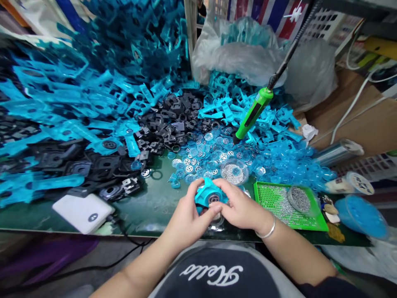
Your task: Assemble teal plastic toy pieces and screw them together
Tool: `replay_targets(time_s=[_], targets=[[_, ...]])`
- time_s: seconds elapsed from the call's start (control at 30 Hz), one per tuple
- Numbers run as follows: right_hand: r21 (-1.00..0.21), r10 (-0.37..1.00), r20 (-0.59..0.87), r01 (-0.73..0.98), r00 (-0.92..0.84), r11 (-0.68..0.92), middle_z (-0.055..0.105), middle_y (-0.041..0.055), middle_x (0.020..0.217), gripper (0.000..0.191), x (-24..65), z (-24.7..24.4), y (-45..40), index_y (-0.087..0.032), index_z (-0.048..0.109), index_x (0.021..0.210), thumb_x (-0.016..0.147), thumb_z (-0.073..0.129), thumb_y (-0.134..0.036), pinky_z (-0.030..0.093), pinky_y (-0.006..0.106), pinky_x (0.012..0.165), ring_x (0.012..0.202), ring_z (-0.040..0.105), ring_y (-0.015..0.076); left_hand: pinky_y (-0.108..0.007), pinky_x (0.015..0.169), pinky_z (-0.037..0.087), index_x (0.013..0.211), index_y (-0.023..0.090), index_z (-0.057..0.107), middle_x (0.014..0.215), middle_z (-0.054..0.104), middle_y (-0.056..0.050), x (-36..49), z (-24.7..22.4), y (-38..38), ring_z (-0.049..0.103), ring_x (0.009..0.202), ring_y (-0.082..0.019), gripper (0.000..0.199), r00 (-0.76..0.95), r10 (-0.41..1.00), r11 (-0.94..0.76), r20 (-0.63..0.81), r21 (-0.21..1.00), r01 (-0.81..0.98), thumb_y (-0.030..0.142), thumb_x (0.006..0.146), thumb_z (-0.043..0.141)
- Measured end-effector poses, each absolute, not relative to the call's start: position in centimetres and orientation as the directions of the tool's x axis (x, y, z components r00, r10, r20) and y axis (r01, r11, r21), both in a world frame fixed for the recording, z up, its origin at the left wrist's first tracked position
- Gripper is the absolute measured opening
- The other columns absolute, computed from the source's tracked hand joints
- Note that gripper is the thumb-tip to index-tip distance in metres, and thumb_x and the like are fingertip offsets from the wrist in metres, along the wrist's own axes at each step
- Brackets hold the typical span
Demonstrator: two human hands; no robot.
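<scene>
Both hands grip one blue plastic part [206, 193] with a round dark-and-silver emblem in its middle, just above the table's front edge. My left hand [187, 213] closes on its left side, and my right hand [237, 205] on its right side, the thumb lying by the emblem. Just beyond the part stands a small clear dish of tiny metal pieces [232, 174]. Round emblem discs [189, 165] lie scattered around that dish. A green electric screwdriver [254, 114] hangs at a slant over the discs, beyond my right hand.
Blue plastic parts [71, 91] pile high at the left and back. Small black parts [173, 120] heap in the middle. A green tray [322, 225] holds small screws and a round container at right. A white box [82, 213] with a cable sits at front left.
</scene>
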State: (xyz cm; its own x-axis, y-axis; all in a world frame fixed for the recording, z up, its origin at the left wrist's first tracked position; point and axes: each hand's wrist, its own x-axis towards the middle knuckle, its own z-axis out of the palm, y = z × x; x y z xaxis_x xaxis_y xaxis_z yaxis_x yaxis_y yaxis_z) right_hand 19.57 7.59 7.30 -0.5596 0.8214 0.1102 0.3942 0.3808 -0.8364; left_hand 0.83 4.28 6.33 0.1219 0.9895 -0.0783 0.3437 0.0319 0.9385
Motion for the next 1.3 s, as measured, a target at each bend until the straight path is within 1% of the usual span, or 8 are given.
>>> replay_targets(time_s=[0.17,0.33,0.47,0.53,0.7,0.8,1.03,1.3], targets=[[-0.835,0.853,0.144,0.401,-0.503,0.377,0.068,0.0086,0.108,0.029,19.1,6.8,7.7,-0.021,0.056,0.121,0.091,0.059,-0.019,0.057,0.040,0.090,0.100,0.066,0.0224,-0.041,0.081,0.056,0.130,0.016,0.053,0.095,0.074,-0.007,1.4,5.8,4.4,0.070,0.086,-0.028,0.063,0.064,0.990,0.105,-0.128,0.956,0.276,0.051,0.081,0.072],[-0.835,0.770,0.244,0.275,-0.590,0.476,0.060,0.0111,0.143,0.036,19.9,7.6,9.0,-0.026,0.054,0.140,0.105,0.046,-0.035,0.048,0.046,0.114,0.134,0.057,0.0234,-0.046,0.108,0.047,0.134,0.019,0.053,0.143,0.060,-0.017,0.6,5.0,5.5,0.058,0.131,-0.034,0.064,0.036,0.996,0.081,-0.080,0.996,-0.026,0.061,0.088,0.063],[-0.530,0.682,0.585,0.429,-0.439,0.731,0.066,0.0146,0.128,0.053,20.1,7.6,7.4,-0.024,0.051,0.146,0.099,0.059,-0.046,0.053,0.052,0.106,0.121,0.064,0.0285,-0.048,0.116,0.038,0.140,0.020,0.047,0.152,0.051,-0.018,-0.1,4.4,5.6,0.050,0.139,-0.035,0.068,-0.044,0.996,0.070,-0.075,0.992,-0.107,0.062,0.088,0.062],[-0.315,0.511,0.717,0.433,-0.474,0.844,0.071,0.0117,0.107,0.041,20.2,7.3,6.6,-0.020,0.060,0.136,0.097,0.064,-0.032,0.061,0.044,0.089,0.102,0.069,0.0253,-0.049,0.112,0.042,0.140,0.020,0.044,0.145,0.055,-0.017,-0.1,4.1,5.4,0.057,0.129,-0.033,0.070,-0.041,0.997,0.061,-0.064,0.995,-0.077,0.057,0.085,0.068],[-0.134,0.315,0.695,0.314,-0.647,0.940,0.077,0.0108,0.098,0.022,20.7,8.0,5.9,-0.010,0.069,0.114,0.096,0.056,-0.007,0.065,0.036,0.082,0.093,0.073,0.0213,-0.039,0.089,0.056,0.143,0.023,0.036,0.127,0.062,-0.013,0.4,5.0,5.4,0.067,0.100,-0.025,0.085,0.068,0.994,0.088,-0.085,0.995,-0.041,0.041,0.074,0.081],[-0.117,0.293,0.607,0.281,-0.738,0.952,0.079,0.0105,0.102,0.021,21.4,9.4,5.9,-0.011,0.071,0.110,0.097,0.055,-0.007,0.066,0.037,0.087,0.096,0.074,0.0216,-0.036,0.079,0.058,0.142,0.022,0.037,0.117,0.066,-0.011,0.5,6.1,5.7,0.068,0.092,-0.025,0.087,0.221,0.962,0.170,-0.162,0.985,-0.020,0.036,0.071,0.083],[-0.156,0.307,0.614,0.269,-0.727,0.950,0.078,0.0111,0.095,0.026,23.0,10.1,5.4,-0.011,0.070,0.110,0.101,0.046,-0.010,0.065,0.035,0.085,0.094,0.074,0.0196,-0.043,0.102,0.052,0.145,0.021,0.039,0.139,0.059,-0.015,1.2,7.0,5.7,0.063,0.119,-0.030,0.084,0.279,0.941,0.223,-0.192,0.971,-0.082,0.033,0.074,0.083],[-0.326,0.451,0.628,0.312,-0.634,0.892,0.076,0.0106,0.101,0.033,24.6,9.2,4.6,-0.014,0.065,0.128,0.097,0.055,-0.007,0.064,0.035,0.082,0.096,0.072,0.0195,-0.036,0.093,0.055,0.147,0.027,0.039,0.118,0.068,-0.008,1.7,5.5,5.8,0.068,0.105,-0.024,0.090,0.391,0.882,0.362,-0.263,0.909,-0.206,0.030,0.071,0.087]])
